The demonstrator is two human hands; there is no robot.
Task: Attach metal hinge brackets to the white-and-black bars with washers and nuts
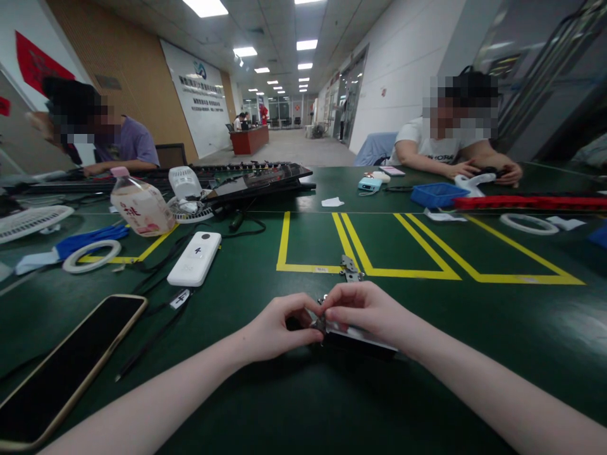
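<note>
My left hand [289, 322] and my right hand [363, 309] meet low in the middle of the view, over the green table. Both pinch one small metal piece [320, 323], which the fingers largely cover, so its kind stays unclear. Under my right hand lies a flat dark object with a shiny silver strip [365, 340], tilted slightly; its far side is hidden by the hand. Just beyond the fingers, a silver bracket-like metal part [351, 270] with holes rests across the yellow tape line.
On the left are a phone [71, 366], a white power bank [195, 259] with black cables, a drink bottle [142, 203] and a small white fan [184, 189]. Yellow tape [403, 274] marks boxes ahead. A blue tray [436, 194] stands right. Two people sit across the table.
</note>
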